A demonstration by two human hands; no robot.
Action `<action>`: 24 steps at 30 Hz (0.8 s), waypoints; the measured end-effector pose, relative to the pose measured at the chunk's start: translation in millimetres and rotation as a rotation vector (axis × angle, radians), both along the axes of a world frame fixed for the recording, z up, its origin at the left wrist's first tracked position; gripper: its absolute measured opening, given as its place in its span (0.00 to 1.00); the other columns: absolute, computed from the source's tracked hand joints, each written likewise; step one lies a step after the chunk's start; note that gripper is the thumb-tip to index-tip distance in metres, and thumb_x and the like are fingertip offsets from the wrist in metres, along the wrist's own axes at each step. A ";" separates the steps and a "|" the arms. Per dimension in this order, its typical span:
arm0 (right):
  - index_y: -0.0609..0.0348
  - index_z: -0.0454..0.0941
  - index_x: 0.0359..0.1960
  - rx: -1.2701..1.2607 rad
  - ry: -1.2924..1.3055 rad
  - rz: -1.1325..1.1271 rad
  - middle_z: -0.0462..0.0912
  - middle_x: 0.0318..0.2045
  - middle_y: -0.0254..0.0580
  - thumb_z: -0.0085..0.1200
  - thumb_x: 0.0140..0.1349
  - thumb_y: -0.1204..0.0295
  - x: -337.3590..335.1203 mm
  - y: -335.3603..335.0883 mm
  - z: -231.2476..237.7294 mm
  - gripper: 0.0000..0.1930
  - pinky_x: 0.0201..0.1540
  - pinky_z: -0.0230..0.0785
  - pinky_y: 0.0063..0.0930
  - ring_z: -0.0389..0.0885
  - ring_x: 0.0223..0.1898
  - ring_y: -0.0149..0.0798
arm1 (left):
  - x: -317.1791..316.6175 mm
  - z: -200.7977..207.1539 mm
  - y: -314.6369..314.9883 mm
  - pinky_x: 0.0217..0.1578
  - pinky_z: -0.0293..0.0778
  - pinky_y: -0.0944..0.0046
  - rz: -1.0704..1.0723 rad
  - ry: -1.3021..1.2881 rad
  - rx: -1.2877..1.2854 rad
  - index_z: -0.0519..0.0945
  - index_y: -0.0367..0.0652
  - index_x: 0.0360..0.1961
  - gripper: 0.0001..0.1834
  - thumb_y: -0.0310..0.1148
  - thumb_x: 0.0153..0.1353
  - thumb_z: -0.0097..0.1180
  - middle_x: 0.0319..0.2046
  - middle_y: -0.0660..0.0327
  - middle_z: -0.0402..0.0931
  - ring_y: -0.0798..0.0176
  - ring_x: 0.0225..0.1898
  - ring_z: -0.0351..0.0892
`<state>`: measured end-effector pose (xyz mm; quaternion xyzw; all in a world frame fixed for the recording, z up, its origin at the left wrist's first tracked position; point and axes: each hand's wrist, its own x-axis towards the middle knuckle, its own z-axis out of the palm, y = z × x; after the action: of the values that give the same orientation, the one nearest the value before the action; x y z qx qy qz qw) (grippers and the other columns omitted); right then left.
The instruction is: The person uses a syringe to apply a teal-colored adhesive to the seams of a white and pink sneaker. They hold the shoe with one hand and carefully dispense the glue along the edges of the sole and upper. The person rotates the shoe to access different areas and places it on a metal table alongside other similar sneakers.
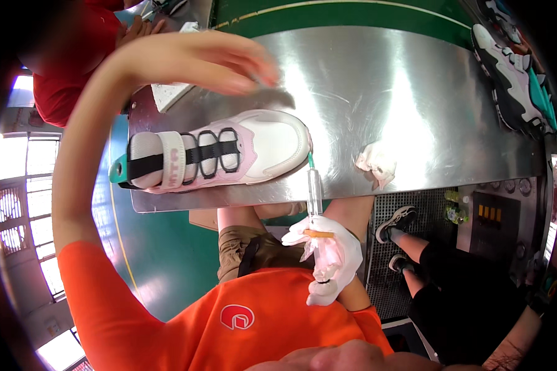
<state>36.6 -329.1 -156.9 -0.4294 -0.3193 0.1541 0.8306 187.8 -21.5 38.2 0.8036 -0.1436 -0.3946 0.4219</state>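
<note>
A white and pink sneaker (272, 139) with black laces and a strap lies on the steel table, toe to the right. My right hand (339, 256), in a white glove, is closed around a clear syringe (315, 191). The syringe's green tip meets the edge of the shoe's toe, and a crumpled pale cloth or tissue is also in that palm. Above the shoe, my bare left hand (210, 62) is raised and somewhat blurred. Its fingers are stretched out and nothing shows in them.
A crumpled white cloth (377, 164) sits on the steel table (427, 111) right of the syringe. More sneakers (513, 83) stand at the far right. Beyond my left arm is a person in red (74, 62); another in black (470, 303) is at the lower right.
</note>
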 end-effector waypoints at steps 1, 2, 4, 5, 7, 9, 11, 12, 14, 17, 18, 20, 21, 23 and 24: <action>0.78 0.62 0.62 0.057 0.056 0.026 0.78 0.49 0.52 0.72 0.28 0.66 -2.6 0.2 2.4 0.54 0.43 0.75 0.31 0.80 0.42 0.40 | 5.8 -22.0 -15.1 0.55 0.70 0.57 -0.051 -0.044 0.031 0.73 0.40 0.57 0.31 0.49 0.60 0.63 0.54 0.56 0.76 0.60 0.56 0.73; 0.78 0.61 0.63 0.116 0.115 0.038 0.77 0.50 0.51 0.72 0.28 0.67 -5.0 -0.5 6.6 0.54 0.47 0.74 0.33 0.79 0.44 0.41 | 13.1 -42.7 -33.1 0.55 0.70 0.59 -0.186 -0.007 0.081 0.74 0.38 0.57 0.34 0.51 0.58 0.64 0.54 0.54 0.76 0.58 0.55 0.74; 0.76 0.62 0.63 0.124 0.268 0.125 0.76 0.50 0.52 0.69 0.28 0.71 -5.0 -4.8 14.1 0.52 0.50 0.73 0.36 0.79 0.45 0.43 | 12.4 -54.8 -49.3 0.53 0.71 0.61 -0.307 0.066 0.146 0.76 0.36 0.55 0.36 0.54 0.55 0.65 0.52 0.53 0.78 0.55 0.51 0.76; 0.74 0.63 0.62 0.068 0.365 0.174 0.77 0.48 0.54 0.68 0.28 0.74 -3.7 -10.7 21.7 0.50 0.51 0.72 0.36 0.78 0.45 0.44 | 9.9 -52.2 -55.3 0.52 0.72 0.61 -0.317 0.101 0.150 0.77 0.36 0.54 0.36 0.55 0.55 0.66 0.50 0.52 0.79 0.54 0.50 0.77; 0.73 0.64 0.61 -0.054 0.590 0.234 0.77 0.45 0.57 0.66 0.33 0.75 1.6 -21.3 41.8 0.45 0.49 0.74 0.38 0.79 0.42 0.46 | -3.2 -38.3 -57.3 0.49 0.72 0.61 -0.293 0.006 0.160 0.78 0.36 0.51 0.33 0.53 0.54 0.67 0.46 0.54 0.80 0.56 0.46 0.78; 0.73 0.66 0.58 -0.159 0.640 0.139 0.78 0.41 0.61 0.65 0.41 0.72 18.7 -24.4 88.2 0.39 0.44 0.77 0.39 0.81 0.39 0.49 | -22.2 -14.4 -53.1 0.48 0.72 0.61 -0.226 -0.249 0.153 0.79 0.36 0.48 0.29 0.48 0.55 0.68 0.44 0.58 0.80 0.62 0.44 0.77; 0.74 0.68 0.54 -0.061 0.340 0.142 0.79 0.37 0.64 0.64 0.52 0.66 41.0 -21.9 129.8 0.31 0.39 0.80 0.43 0.82 0.35 0.53 | -39.1 16.8 -39.0 0.47 0.72 0.65 0.012 -0.358 -0.015 0.78 0.36 0.49 0.33 0.49 0.50 0.71 0.43 0.59 0.79 0.66 0.44 0.77; 0.74 0.69 0.52 0.082 0.122 0.186 0.79 0.35 0.65 0.63 0.58 0.62 52.7 -20.7 145.2 0.28 0.36 0.82 0.46 0.83 0.32 0.56 | -52.0 38.6 -36.3 0.47 0.72 0.66 0.127 -0.402 -0.115 0.77 0.35 0.50 0.35 0.51 0.49 0.72 0.43 0.59 0.78 0.67 0.45 0.76; 0.76 0.70 0.51 -0.033 -0.035 0.458 0.80 0.35 0.66 0.67 0.54 0.56 108.3 -23.0 168.0 0.35 0.36 0.81 0.48 0.83 0.33 0.57 | -66.2 54.6 -26.2 0.48 0.71 0.67 0.294 -0.521 -0.306 0.75 0.33 0.52 0.40 0.54 0.47 0.73 0.45 0.59 0.76 0.68 0.47 0.75; 0.80 0.69 0.53 0.145 0.100 0.575 0.80 0.39 0.66 0.64 0.54 0.48 110.5 24.9 191.6 0.41 0.38 0.80 0.47 0.84 0.36 0.55 | -101.5 35.7 5.3 0.52 0.70 0.66 0.556 -0.686 -0.488 0.72 0.30 0.55 0.47 0.58 0.46 0.73 0.50 0.59 0.74 0.67 0.51 0.75; 0.81 0.66 0.56 0.096 0.097 0.630 0.79 0.42 0.66 0.64 0.53 0.46 116.8 37.4 205.2 0.45 0.42 0.79 0.47 0.84 0.38 0.55 | -108.7 21.4 10.9 0.53 0.70 0.66 0.635 -0.710 -0.508 0.72 0.30 0.55 0.47 0.58 0.46 0.73 0.50 0.59 0.74 0.67 0.51 0.75; 0.81 0.62 0.60 0.031 -0.026 0.608 0.76 0.47 0.63 0.66 0.41 0.42 126.3 59.8 209.1 0.55 0.45 0.78 0.45 0.82 0.42 0.53 | -121.2 -1.1 23.2 0.52 0.71 0.67 0.764 -0.754 -0.559 0.70 0.29 0.58 0.48 0.59 0.48 0.72 0.50 0.58 0.75 0.66 0.50 0.76; 0.81 0.60 0.62 -0.003 -0.068 0.584 0.75 0.49 0.62 0.67 0.36 0.40 129.8 66.6 209.7 0.60 0.47 0.78 0.45 0.81 0.45 0.52 | -124.4 -12.4 28.3 0.53 0.70 0.67 0.804 -0.752 -0.631 0.71 0.30 0.58 0.45 0.56 0.51 0.71 0.49 0.58 0.76 0.66 0.50 0.76; 0.82 0.58 0.63 -0.071 -0.008 0.560 0.75 0.49 0.60 0.68 0.28 0.40 127.3 77.2 211.2 0.65 0.47 0.78 0.43 0.81 0.45 0.51 | -128.7 -36.3 39.5 0.53 0.70 0.66 0.887 -0.742 -0.769 0.72 0.30 0.59 0.39 0.49 0.56 0.68 0.48 0.59 0.77 0.67 0.49 0.76; 0.82 0.57 0.63 -0.097 0.069 0.559 0.75 0.47 0.60 0.68 0.26 0.41 124.6 82.1 213.5 0.66 0.45 0.78 0.43 0.82 0.43 0.51 | -129.9 -45.7 44.8 0.51 0.70 0.67 0.910 -0.757 -0.774 0.71 0.31 0.61 0.39 0.50 0.58 0.66 0.49 0.58 0.77 0.66 0.49 0.76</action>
<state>161.2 -247.0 56.6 -0.3584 -0.3892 0.4067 0.7447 57.9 23.3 -7.5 0.6580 -0.0603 0.2070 0.7214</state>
